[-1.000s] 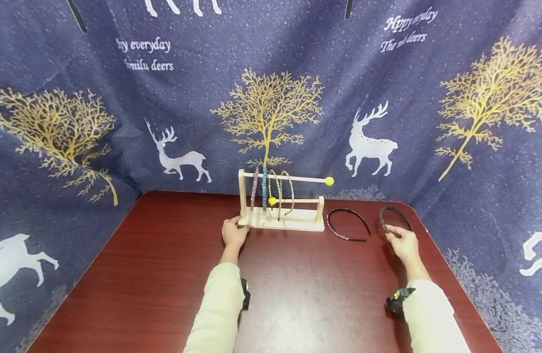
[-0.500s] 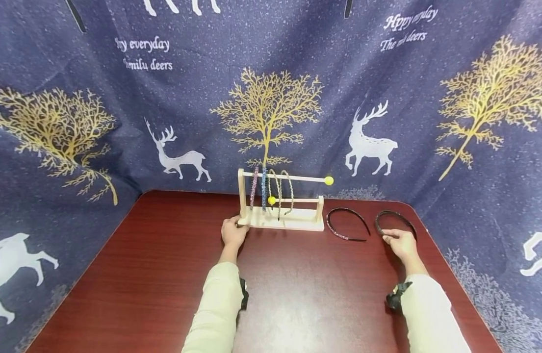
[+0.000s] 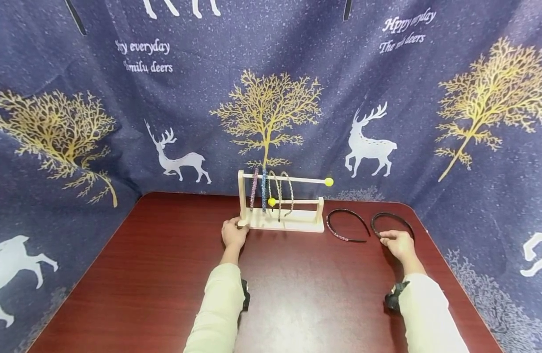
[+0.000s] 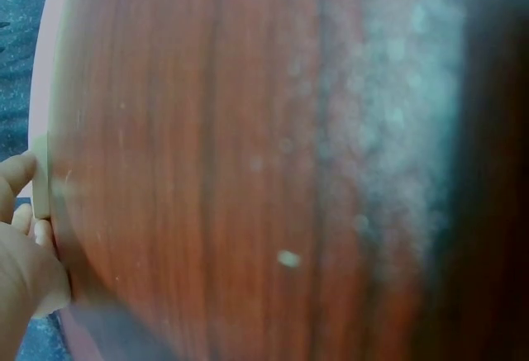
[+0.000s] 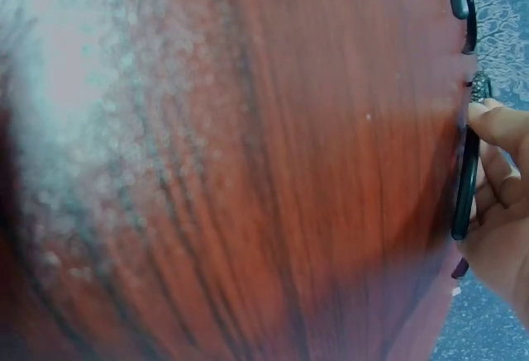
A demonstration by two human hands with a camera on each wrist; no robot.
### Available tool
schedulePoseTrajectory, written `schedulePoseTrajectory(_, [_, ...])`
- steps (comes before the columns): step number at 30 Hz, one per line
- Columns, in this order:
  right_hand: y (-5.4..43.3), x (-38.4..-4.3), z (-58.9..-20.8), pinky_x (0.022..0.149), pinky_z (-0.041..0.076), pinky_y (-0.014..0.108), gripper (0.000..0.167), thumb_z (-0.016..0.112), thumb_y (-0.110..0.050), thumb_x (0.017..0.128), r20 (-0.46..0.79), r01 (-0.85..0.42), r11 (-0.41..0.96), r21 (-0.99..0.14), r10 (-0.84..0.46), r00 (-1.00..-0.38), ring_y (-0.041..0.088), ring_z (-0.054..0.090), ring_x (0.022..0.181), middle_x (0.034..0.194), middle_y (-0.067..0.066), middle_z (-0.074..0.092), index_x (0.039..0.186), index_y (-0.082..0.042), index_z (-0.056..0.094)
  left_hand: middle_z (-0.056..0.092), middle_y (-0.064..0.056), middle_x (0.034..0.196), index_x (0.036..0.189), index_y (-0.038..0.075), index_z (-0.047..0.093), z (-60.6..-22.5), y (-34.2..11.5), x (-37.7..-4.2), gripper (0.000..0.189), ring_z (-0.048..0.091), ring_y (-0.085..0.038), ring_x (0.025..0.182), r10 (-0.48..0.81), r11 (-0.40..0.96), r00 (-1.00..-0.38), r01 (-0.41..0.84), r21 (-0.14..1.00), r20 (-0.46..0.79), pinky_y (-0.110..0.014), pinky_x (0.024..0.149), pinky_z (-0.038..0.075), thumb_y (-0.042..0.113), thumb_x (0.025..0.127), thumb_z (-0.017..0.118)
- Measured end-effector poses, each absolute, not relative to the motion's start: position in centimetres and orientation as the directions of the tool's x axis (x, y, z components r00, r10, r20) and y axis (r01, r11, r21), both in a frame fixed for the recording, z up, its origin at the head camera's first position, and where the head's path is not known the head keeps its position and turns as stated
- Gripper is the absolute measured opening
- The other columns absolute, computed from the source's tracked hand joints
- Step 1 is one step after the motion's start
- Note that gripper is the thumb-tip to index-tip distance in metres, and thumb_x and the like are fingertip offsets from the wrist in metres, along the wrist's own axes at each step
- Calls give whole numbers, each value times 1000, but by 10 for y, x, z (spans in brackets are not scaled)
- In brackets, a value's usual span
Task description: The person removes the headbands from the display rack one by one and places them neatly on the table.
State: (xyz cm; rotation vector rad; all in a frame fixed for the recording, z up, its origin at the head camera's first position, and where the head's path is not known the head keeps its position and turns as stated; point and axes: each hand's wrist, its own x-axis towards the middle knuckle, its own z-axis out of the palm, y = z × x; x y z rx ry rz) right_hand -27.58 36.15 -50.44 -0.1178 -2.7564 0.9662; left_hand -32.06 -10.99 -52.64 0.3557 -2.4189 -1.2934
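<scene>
In the head view my left hand (image 3: 234, 233) grips the left end of a pale wooden headband stand (image 3: 299, 222); the left wrist view shows thumb and fingers at the base's end (image 4: 40, 175). On the stand's upper rod hang a pink glittery headband (image 3: 254, 191), a blue one (image 3: 264, 191) and pale braided ones (image 3: 291, 193). At the right, my right hand (image 3: 400, 245) pinches a black headband (image 3: 387, 214) by its near side, low over the table. The right wrist view has thumb and fingers around its black band (image 5: 467, 187).
Another black headband with a pink sparkly stretch (image 3: 340, 237) lies between the stand and my right hand. Yellow balls (image 3: 329, 182) cap the stand's rods. The dark red table (image 3: 165, 274) ends at a blue curtain (image 3: 297, 108) behind and at the sides.
My right hand has shifted slightly left and toward me, and the black headband it holds has turned and moved left with it. My left hand stays on the stand.
</scene>
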Motion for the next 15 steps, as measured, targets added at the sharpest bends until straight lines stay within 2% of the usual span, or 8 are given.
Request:
schedulePoseTrajectory(4, [355,-275,-498,88,37,54,27,63,-8,83,201,5,767,-641,175,-964,45,52,102,107,26,62,106,6,65,57,-19,97,109,-2,66,-525,-110,-321,40,52,-34,99,-391,545,-895,-38,838,213,-43,90,38,14,74,77])
schedulePoseTrajectory(7, [345,-275,-493,87,41,47,32,64,-11,86,216,0,716,-698,211,-953,39,58,101,107,24,62,114,5,62,57,-19,97,109,-2,66,-525,-110,-322,41,51,-35,100,-390,543,-896,-39,839,211,-43,91,37,14,74,77])
schedulePoseTrajectory(9, [338,-274,-490,84,45,36,36,64,-12,86,214,-2,676,-737,231,-949,29,62,97,110,23,62,119,4,59,58,-19,98,110,-2,66,-526,-110,-321,41,51,-35,100,-390,541,-898,-47,840,201,-44,92,37,14,74,78])
schedulePoseTrajectory(11, [331,-273,-488,77,47,23,38,65,-11,86,209,-14,622,-783,242,-947,14,64,89,111,23,62,121,4,58,58,-19,98,109,-2,66,-527,-110,-321,41,51,-35,101,-391,539,-900,-55,840,192,-44,93,36,15,74,78])
schedulePoseTrajectory(13, [323,-272,-486,71,45,14,40,65,-9,86,208,-33,564,-825,249,-946,0,59,83,112,24,60,124,4,56,58,-18,99,109,-2,66,-528,-110,-321,41,51,-36,101,-391,540,-900,-57,840,191,-44,93,36,15,74,78])
schedulePoseTrajectory(15, [316,-273,-481,69,43,9,43,65,-8,86,210,-57,502,-863,253,-945,-8,53,80,113,26,59,126,4,54,58,-18,98,109,-2,66,-528,-110,-322,40,51,-36,101,-391,543,-899,-53,838,196,-44,93,35,15,74,78])
